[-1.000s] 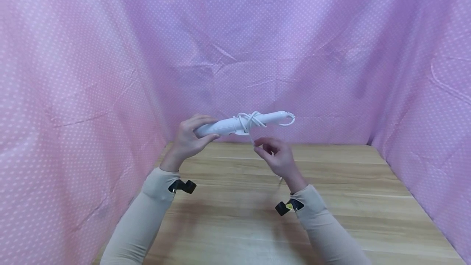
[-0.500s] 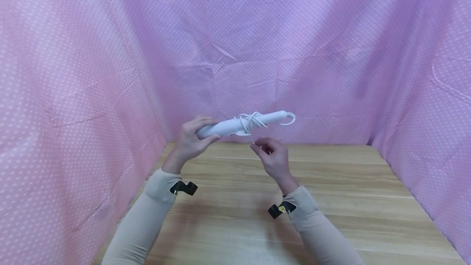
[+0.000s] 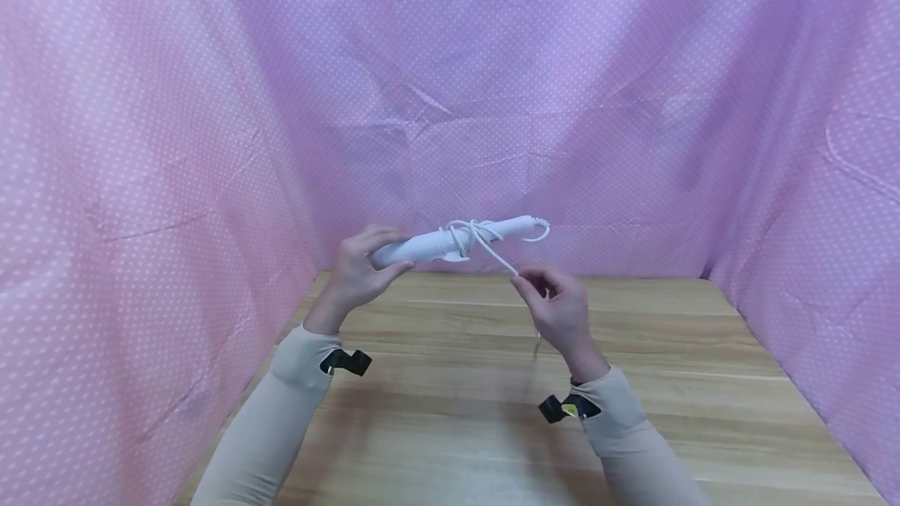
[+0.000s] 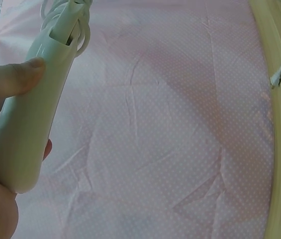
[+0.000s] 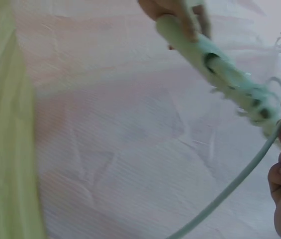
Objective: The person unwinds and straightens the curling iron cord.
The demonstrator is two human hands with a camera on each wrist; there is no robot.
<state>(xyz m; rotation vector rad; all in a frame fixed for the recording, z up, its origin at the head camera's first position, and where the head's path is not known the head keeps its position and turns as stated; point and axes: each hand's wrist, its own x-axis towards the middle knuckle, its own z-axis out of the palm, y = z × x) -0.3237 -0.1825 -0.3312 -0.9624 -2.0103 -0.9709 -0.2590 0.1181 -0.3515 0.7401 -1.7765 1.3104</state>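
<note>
My left hand (image 3: pixel 358 268) grips the thick end of a white, wand-shaped hair iron (image 3: pixel 422 247), held up above the table with its far end tilted slightly upward. Its thumb lies along the smooth casing (image 4: pixel 31 124) in the left wrist view. Several loops of white power cord (image 3: pixel 458 239) are wound around the middle of the iron. The fingers and thumb of my right hand (image 3: pixel 558 307) pinch this cord, a taut length running from the loops to the fingertips. Below that hand, the cord's loose end dangles; its plug (image 4: pixel 276 79) shows in the left wrist view.
A wooden table (image 3: pixel 436 428) lies beneath both hands. Pink dotted cloth (image 3: pixel 450 139) hangs behind it and on both sides. Each sleeve carries a black wrist camera, one on the left wrist (image 3: pixel 346 361) and one on the right (image 3: pixel 568 408).
My right hand first moved slightly left, then right and a little down, drawing a longer stretch of cord away from the iron. The iron shifted slightly left in my left hand.
</note>
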